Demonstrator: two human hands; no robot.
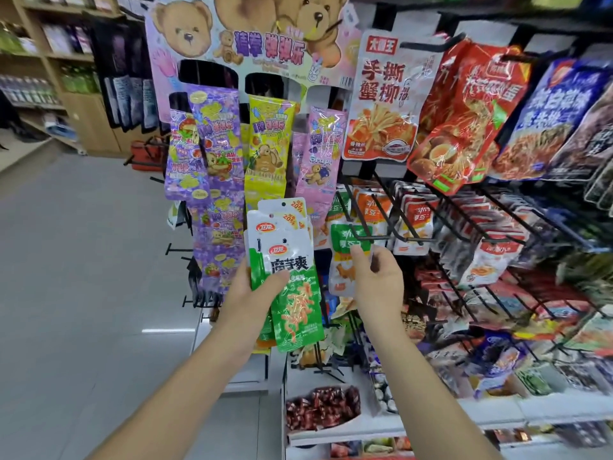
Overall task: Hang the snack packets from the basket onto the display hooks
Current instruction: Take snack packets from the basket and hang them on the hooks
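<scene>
Item 1: green-and-white snack packets (292, 293), at least three counted, fanned in a stack. The left hand (252, 293) grips them with the thumb across the front one. "20%" shows in an orange corner on two of them, and an orange logo oval on two.

Item 2: one green, white and orange packet (341, 270), hanging on a black wire hook (361, 234). The right hand (378, 280) pinches its upper edge between thumb and forefinger.

Item 3: one bear display card (199, 34), carrying two purple strip packs (219, 137), one yellow (268, 144) and one pink (320, 151) that reads "Grape".

Item 4: three large pouches above on the right. One is white (384, 94) and reads "手撕蟹柳", one is red (464, 121), one is blue (547, 121).

Item 5: one red basket (144, 153) on the floor, well apart from both hands.

Premises: shop aisle with a glossy grey floor (83, 260) and wooden shelving (49, 61) at the far left.
</scene>
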